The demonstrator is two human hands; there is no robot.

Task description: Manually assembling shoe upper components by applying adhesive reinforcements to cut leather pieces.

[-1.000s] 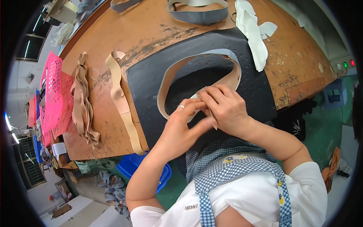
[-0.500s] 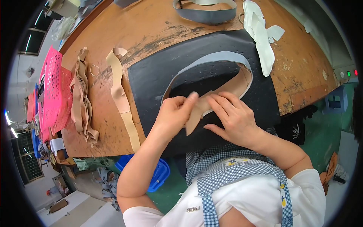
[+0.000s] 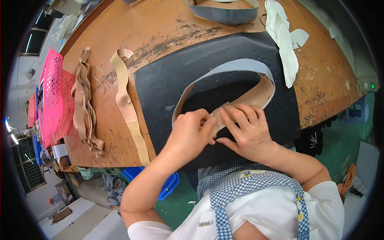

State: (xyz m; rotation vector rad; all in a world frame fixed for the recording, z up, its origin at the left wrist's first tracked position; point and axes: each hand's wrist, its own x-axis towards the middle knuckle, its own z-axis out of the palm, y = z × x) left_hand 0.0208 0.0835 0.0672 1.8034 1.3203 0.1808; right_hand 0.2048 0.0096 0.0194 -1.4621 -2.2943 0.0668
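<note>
Even light brightens the tabletop [image 3: 156, 29] (fisheye corners fade to black).

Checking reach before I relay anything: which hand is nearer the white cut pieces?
Right. The right hand, at the grey-and-tan band, is left of the white cut pieces and closer to the body; the left hand is farther left.

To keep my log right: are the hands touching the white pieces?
No: the left hand and right hand are both at the grey-and-tan band, apart from the white pieces.

The band [image 3: 256, 94] rests on the mat [image 3: 168, 80], right of the strip [image 3: 127, 110].
</note>
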